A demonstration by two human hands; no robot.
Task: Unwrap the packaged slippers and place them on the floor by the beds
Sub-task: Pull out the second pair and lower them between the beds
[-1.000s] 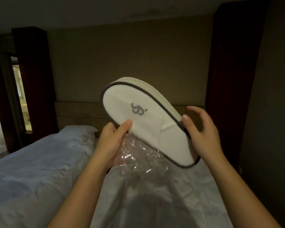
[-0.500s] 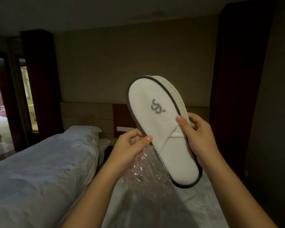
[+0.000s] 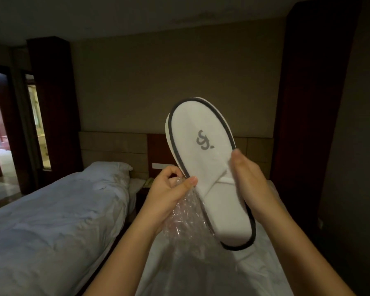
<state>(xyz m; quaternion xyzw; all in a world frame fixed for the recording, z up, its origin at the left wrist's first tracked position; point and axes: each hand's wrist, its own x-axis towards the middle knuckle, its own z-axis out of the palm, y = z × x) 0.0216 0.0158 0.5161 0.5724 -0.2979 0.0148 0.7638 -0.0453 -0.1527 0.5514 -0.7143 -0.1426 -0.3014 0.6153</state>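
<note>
White slippers (image 3: 203, 133) with a dark grey rim and a grey logo are held up in front of me, toe end upward, above the right bed. My right hand (image 3: 250, 184) grips them at the middle from the right, thumb on the strap. My left hand (image 3: 169, 189) holds the crumpled clear plastic wrapper (image 3: 186, 212) bunched under the slippers' left edge, its thumb touching the rim. A second slipper's edge shows behind the front one on the left.
Two beds with white covers: the left bed (image 3: 58, 214) with a pillow (image 3: 109, 169), the right bed (image 3: 203, 274) below my arms. A narrow gap runs between them toward a nightstand with a phone (image 3: 147, 183). Headboard, dark wall panels and a doorway (image 3: 0, 133) at left.
The slippers have turned more upright and shifted right, out of the wrapper. My right hand has closed on their middle, and my left hand has bunched the plastic.
</note>
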